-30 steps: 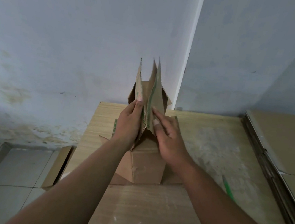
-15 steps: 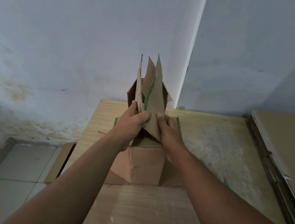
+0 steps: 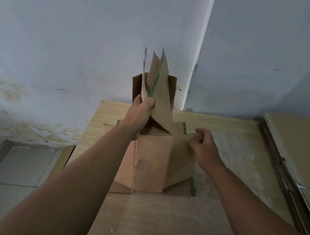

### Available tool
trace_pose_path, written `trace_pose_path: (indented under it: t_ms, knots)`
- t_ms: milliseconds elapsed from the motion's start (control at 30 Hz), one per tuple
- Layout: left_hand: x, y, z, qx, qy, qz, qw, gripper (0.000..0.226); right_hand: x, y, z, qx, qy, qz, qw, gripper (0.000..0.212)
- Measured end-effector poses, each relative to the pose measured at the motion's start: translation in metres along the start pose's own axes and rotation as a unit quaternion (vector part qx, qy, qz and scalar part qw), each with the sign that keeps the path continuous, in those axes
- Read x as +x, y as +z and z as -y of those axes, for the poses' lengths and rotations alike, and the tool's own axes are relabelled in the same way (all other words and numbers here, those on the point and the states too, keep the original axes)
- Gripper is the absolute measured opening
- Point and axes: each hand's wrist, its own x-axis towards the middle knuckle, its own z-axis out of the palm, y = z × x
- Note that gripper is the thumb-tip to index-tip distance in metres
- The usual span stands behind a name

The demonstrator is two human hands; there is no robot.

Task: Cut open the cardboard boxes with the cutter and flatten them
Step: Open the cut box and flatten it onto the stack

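Observation:
A brown cardboard box (image 3: 150, 161) with green printed edges stands on the wooden table (image 3: 230, 146). Its top flaps (image 3: 159, 82) stick up together, and my left hand (image 3: 141, 113) grips them as a bunch near their base. To the right, my right hand (image 3: 203, 144) has its fingers curled round the edge of the box's right side panel (image 3: 181, 159), which is swung outward. The cutter is not in sight now.
A stack of flattened cardboard (image 3: 297, 160) lies along the table's right edge. Another flat cardboard sheet (image 3: 156, 225) covers the near part of the table. A cardboard piece (image 3: 63, 157) leans beside the table's left side above the tiled floor. Walls stand close behind.
My right hand left the upright flaps, dropped to the right and took hold of the side panel, which has swung out. My left hand now holds the flaps alone.

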Motion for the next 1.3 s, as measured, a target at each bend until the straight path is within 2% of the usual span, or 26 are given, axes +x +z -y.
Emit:
trace_pose_path:
  t_ms: [167,400,433,467,533,600,633,700,767,800,867,933,1000,1100,1167,1233,1300]
  knots:
    - [0.026,-0.001,0.014,0.014,-0.048,0.015,0.999,0.057,-0.002,-0.002,-0.013,-0.031,0.023,-0.051,0.998,0.026]
    - [0.036,-0.016,0.071,0.041,-0.093,0.009,0.995,0.114,-0.008,0.023,-0.022,-0.027,0.043,-0.075,0.996,0.005]
    - [0.036,-0.021,0.082,0.052,-0.102,0.006,0.993,0.115,-0.008,0.026,-0.026,-0.025,0.051,-0.073,0.996,0.006]
    - [0.036,-0.025,0.093,0.070,-0.104,-0.008,0.992,0.104,-0.007,0.030,-0.030,-0.022,0.067,-0.068,0.995,0.006]
    - [0.031,-0.032,0.110,0.155,-0.051,-0.059,0.985,0.061,-0.006,0.036,-0.043,-0.036,0.098,-0.058,0.993,0.006]
    - [0.028,-0.038,0.129,0.263,0.006,-0.107,0.959,0.038,-0.005,0.045,-0.058,-0.086,0.117,-0.067,0.987,0.015]
    - [0.025,-0.041,0.139,0.309,0.013,-0.117,0.944,0.042,-0.005,0.048,-0.064,-0.119,0.125,-0.078,0.982,0.023]
    - [0.020,-0.045,0.158,0.398,0.011,-0.121,0.909,0.068,-0.008,0.053,-0.071,-0.187,0.144,-0.090,0.967,0.042]
    - [0.016,-0.049,0.173,0.503,0.018,-0.124,0.855,0.084,-0.011,0.052,-0.075,-0.249,0.165,-0.084,0.951,0.048]
    - [0.017,-0.050,0.182,0.552,0.021,-0.112,0.826,0.088,-0.012,0.051,-0.077,-0.278,0.169,-0.080,0.942,0.048]
    - [0.017,-0.053,0.197,0.618,-0.001,-0.063,0.784,0.079,-0.012,0.048,-0.082,-0.329,0.169,-0.075,0.926,0.055]
    - [0.017,-0.054,0.210,0.626,-0.029,-0.017,0.779,0.068,-0.010,0.047,-0.088,-0.356,0.169,-0.068,0.916,0.071]
    - [0.014,-0.054,0.220,0.614,-0.035,0.014,0.789,0.069,-0.006,0.047,-0.090,-0.364,0.183,-0.038,0.912,0.079]
    - [0.006,-0.059,0.232,0.609,-0.009,0.011,0.793,0.070,-0.003,0.045,-0.085,-0.438,0.208,0.031,0.874,0.094]
    - [-0.004,-0.066,0.242,0.615,0.010,-0.003,0.789,0.070,-0.009,0.052,-0.079,-0.506,0.140,-0.001,0.851,0.089]
    - [-0.016,-0.071,0.250,0.619,0.029,-0.015,0.785,0.069,-0.018,0.064,-0.074,-0.510,0.004,-0.094,0.855,0.077]
    - [-0.024,-0.074,0.254,0.616,0.037,-0.019,0.787,0.071,-0.023,0.078,-0.070,-0.481,-0.075,-0.153,0.860,0.077]
